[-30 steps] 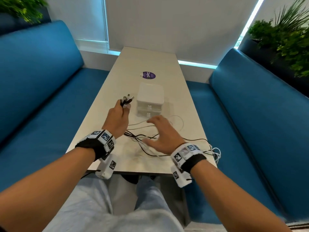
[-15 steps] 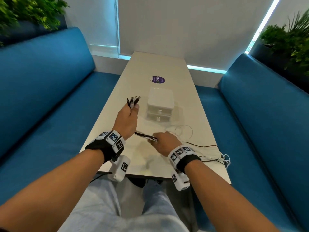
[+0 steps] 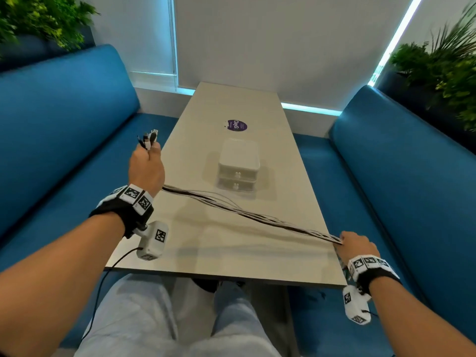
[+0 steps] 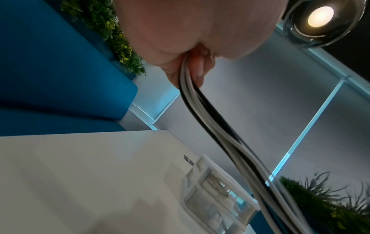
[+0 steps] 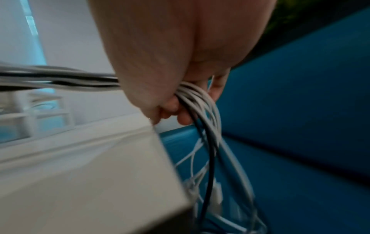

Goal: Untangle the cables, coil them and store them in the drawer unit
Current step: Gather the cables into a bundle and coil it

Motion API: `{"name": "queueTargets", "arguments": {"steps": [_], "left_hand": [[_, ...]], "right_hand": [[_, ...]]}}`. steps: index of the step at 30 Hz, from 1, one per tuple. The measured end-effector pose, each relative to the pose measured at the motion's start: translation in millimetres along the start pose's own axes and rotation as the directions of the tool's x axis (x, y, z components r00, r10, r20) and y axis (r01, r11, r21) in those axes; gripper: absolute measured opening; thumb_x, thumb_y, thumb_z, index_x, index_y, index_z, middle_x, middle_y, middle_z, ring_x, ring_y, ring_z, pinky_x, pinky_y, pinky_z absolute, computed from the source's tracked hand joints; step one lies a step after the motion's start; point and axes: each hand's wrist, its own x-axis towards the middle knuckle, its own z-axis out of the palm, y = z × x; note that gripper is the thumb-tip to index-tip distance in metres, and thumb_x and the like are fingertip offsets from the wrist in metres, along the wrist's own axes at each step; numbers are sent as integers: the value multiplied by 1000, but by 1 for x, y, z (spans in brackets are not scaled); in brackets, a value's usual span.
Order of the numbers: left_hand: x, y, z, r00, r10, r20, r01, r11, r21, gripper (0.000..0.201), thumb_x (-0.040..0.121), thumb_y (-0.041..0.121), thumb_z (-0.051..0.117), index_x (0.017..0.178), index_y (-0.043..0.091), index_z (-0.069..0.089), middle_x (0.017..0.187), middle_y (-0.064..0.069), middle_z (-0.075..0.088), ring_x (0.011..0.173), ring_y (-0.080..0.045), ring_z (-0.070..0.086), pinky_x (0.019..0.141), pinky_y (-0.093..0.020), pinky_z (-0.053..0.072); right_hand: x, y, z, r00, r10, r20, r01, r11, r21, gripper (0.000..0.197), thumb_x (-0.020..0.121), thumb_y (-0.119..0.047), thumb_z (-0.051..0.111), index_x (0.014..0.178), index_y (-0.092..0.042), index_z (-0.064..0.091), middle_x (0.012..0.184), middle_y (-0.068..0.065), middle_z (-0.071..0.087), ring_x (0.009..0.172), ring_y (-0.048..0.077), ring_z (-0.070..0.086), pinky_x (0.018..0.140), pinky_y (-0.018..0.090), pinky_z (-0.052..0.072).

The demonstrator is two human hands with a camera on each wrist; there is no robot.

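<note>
A: Far left first: blue sofa (image 3: 64, 119), plant (image 3: 43, 19) above it. Then the left hand (image 3: 146, 167), lifted over the left edge of the bench (image 3: 231, 243), further out than half a second ago.

B: Fingers (image 4: 197, 68) clenched round the cables (image 3: 247, 215). Black and white strands running straight out from under the palm on the left wrist view. Plug ends (image 3: 149, 138) sticking up above the knuckles, fanned out.

A: Big change in the middle. Half a second back, loops lying slack on the bench; now pulled into one taut bundle, slanting across from upper left to lower right, lifted clear of the surface for most of its run.

B: Drawer unit (image 3: 238, 167) just behind that line, white, two drawers, both closed. Purple sticker (image 3: 237, 125) further back.

A: Now the right hand (image 3: 356, 247). Swept out from mid-bench to the near right corner.

B: Fingers (image 5: 185, 118) wrapped round the bundle there too, gripping. Loose tails hanging down past the bench corner in front of the right-hand sofa (image 3: 401, 191), blurred, count unclear.

A: Hands close together before, now well apart.
</note>
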Motion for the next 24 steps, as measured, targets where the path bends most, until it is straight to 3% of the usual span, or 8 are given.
{"name": "queueTargets", "arguments": {"steps": [4,7,9,12,16,21,24], "left_hand": [[-4,-4,1,996,80,43,-85,986,146,34,105,29,39,111,0,55,92,-11,55,83,-27,48,73,-36,35],[-1,0,-1,995,92,38,-97,977,188,35,106,29,38,114,-2,55,95,-11,54,85,-26,47,73,-34,32],[3,2,-3,996,84,23,-87,976,199,35,106,29,38,112,-1,55,94,-12,54,83,-25,46,71,-34,31],[7,2,-5,996,92,4,-91,976,198,34,106,29,38,110,-1,55,92,-13,54,80,-26,48,69,-38,33],[8,-1,-6,995,96,-2,-94,978,184,35,106,30,38,113,0,55,95,-14,57,82,-27,49,70,-34,32],[4,-4,-8,996,86,-1,-85,986,145,35,106,29,38,120,2,55,97,-13,57,86,-28,49,75,-35,35],[1,-2,-6,996,89,9,-89,985,145,34,106,29,37,119,3,55,95,-14,57,83,-27,49,72,-34,33]], "right_hand": [[2,21,16,991,123,-55,-121,991,50,10,90,-9,41,89,-19,45,75,5,57,67,24,54,76,38,48],[-2,23,25,988,150,-46,-145,985,93,16,89,-11,45,97,-20,35,77,7,56,66,26,56,61,35,48],[-2,21,23,985,167,-34,-163,983,88,21,89,-11,48,100,-20,33,80,8,55,68,25,56,57,33,43],[5,14,15,984,179,4,-179,983,46,11,92,-24,52,98,-15,48,85,7,54,75,26,56,64,35,45],[20,11,7,990,141,11,-142,983,121,40,88,-51,63,79,-13,56,77,8,59,65,26,60,53,29,46],[25,21,1,992,127,-23,-121,976,184,23,89,-30,65,74,-13,62,74,9,62,64,25,61,52,28,49],[22,22,0,996,85,28,-88,989,123,14,85,-14,68,73,-20,64,76,2,63,72,20,60,61,28,51]]}}
